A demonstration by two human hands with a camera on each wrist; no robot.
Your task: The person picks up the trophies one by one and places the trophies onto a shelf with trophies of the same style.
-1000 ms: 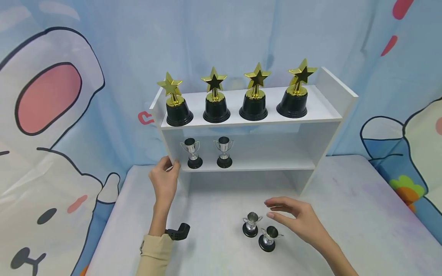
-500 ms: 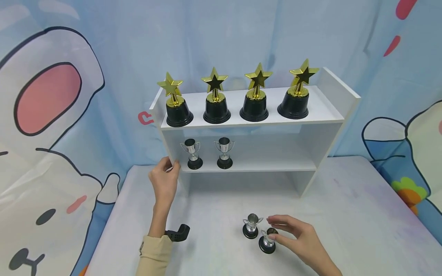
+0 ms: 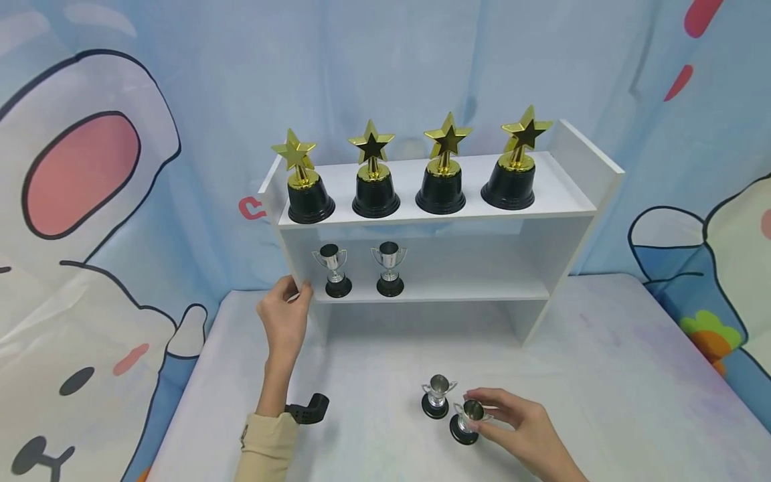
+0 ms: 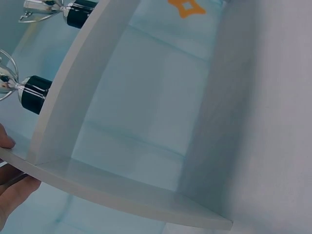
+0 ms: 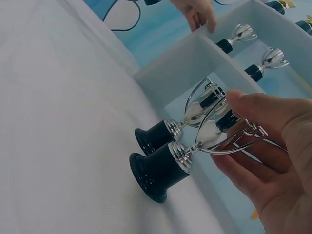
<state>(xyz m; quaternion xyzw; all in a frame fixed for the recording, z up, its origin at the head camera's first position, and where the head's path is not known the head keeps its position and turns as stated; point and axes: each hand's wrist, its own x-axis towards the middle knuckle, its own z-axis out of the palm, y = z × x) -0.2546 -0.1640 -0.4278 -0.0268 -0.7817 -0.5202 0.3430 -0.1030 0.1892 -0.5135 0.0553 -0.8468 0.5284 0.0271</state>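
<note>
On the left side panel of the white shelf unit (image 3: 593, 171), my left hand (image 3: 283, 325) holds the edge beside the middle shelf. In the left wrist view its thumb (image 4: 6, 140) lies on one face and fingers (image 4: 18, 196) on the other. My right hand (image 3: 527, 428) pinches a small silver trophy cup (image 5: 163, 168) by its bowl, thumb on one side and fingers on the other. That trophy stands upright on its black base, close over the white tabletop. A matching trophy cup (image 3: 436, 402) stands just to its left, behind it.
Two more silver trophy cups (image 3: 390, 271) stand at the left of the middle shelf. Several gold star trophies (image 3: 442, 181) line the top shelf. A blue cartoon curtain (image 3: 211, 167) hangs behind the white tabletop (image 3: 373, 415).
My right hand has come down and left onto the nearer silver trophy cup, and its thumb and fingers have closed around the bowl. My left hand keeps its place on the shelf panel.
</note>
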